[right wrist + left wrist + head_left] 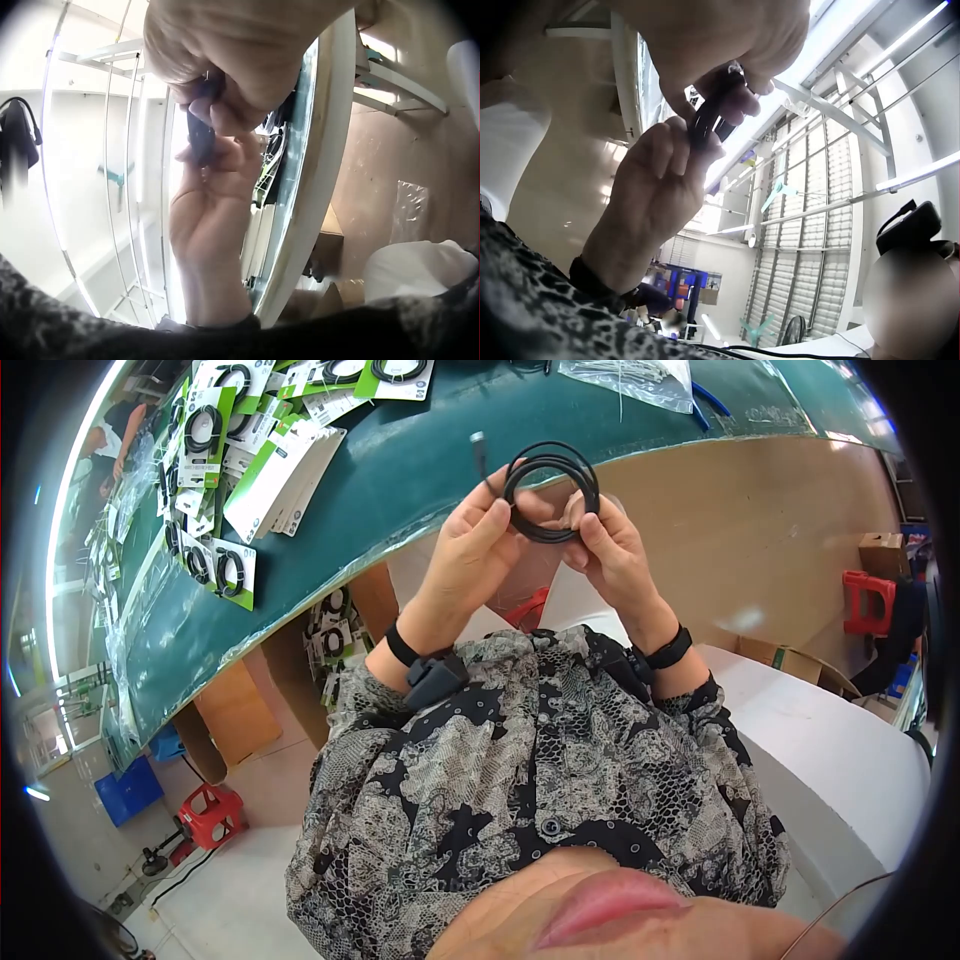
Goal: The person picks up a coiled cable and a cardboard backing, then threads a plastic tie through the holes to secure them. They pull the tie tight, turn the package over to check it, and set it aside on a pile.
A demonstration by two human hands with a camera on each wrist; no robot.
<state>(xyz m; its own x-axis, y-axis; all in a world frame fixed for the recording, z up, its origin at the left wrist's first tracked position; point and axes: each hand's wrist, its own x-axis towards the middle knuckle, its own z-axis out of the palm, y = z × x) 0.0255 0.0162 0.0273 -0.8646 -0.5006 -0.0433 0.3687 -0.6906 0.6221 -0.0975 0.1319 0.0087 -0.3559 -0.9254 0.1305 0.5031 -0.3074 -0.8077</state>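
Observation:
A coiled black cable (551,466) is held up between both hands in the head view, in front of the green table's edge. The left hand (481,540) grips the coil's left side, thumb on top, and one cable end with a light-coloured connector (478,438) sticks up beyond its fingers. On the other side the right hand (612,547) pinches the coil between thumb and fingers. Both wrist views show the cable (707,120) as a dark bundle seen edge-on, with fingers of both hands round it. Part of the coil is hidden behind the fingers.
The green table (400,485) carries several carded cables (203,435) and a fanned stack of white cards (280,478) at the left. A clear plastic bag (635,378) lies at the far edge. A cardboard box (790,660) and red stools (868,602) stand around.

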